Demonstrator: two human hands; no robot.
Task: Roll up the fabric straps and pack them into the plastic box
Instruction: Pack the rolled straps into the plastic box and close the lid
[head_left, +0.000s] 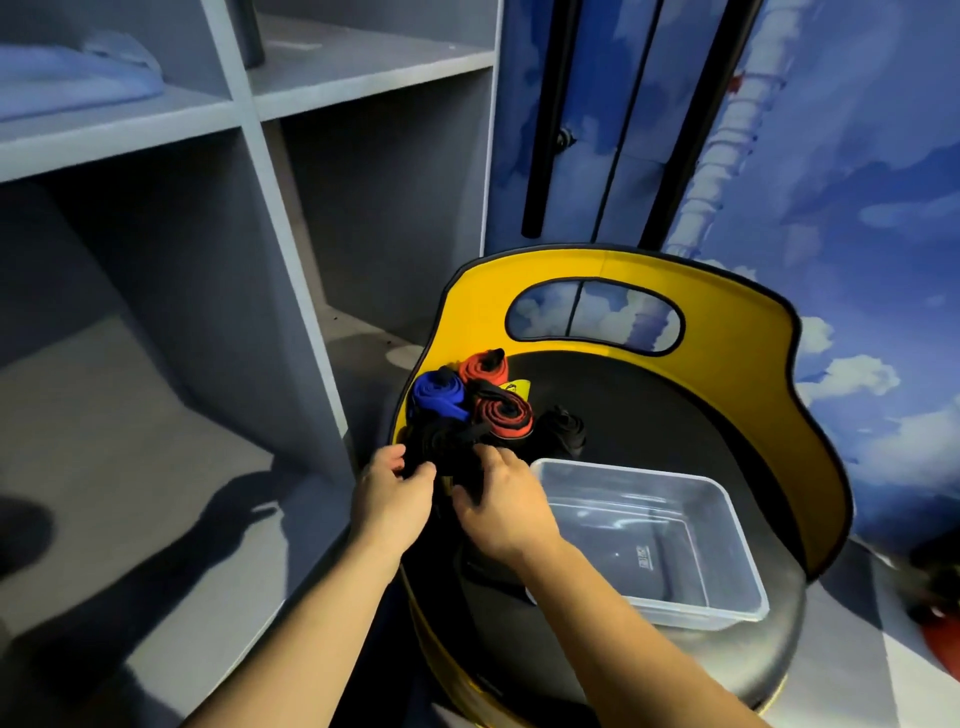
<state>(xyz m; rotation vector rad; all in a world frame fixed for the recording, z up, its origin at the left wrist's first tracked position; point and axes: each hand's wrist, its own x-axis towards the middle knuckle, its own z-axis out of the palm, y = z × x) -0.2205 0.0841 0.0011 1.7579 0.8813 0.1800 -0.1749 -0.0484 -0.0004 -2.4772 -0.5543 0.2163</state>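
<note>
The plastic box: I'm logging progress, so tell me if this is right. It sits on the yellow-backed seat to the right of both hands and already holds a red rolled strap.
Not quite. In the head view the plastic box is empty; both red rolled straps lie on the seat beyond the hands. The rest holds.

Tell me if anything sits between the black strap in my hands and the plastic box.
Nothing visible does. Both the left hand and right hand grip the black strap, and the plastic box sits open and empty just to the right on the same black surface.
</note>
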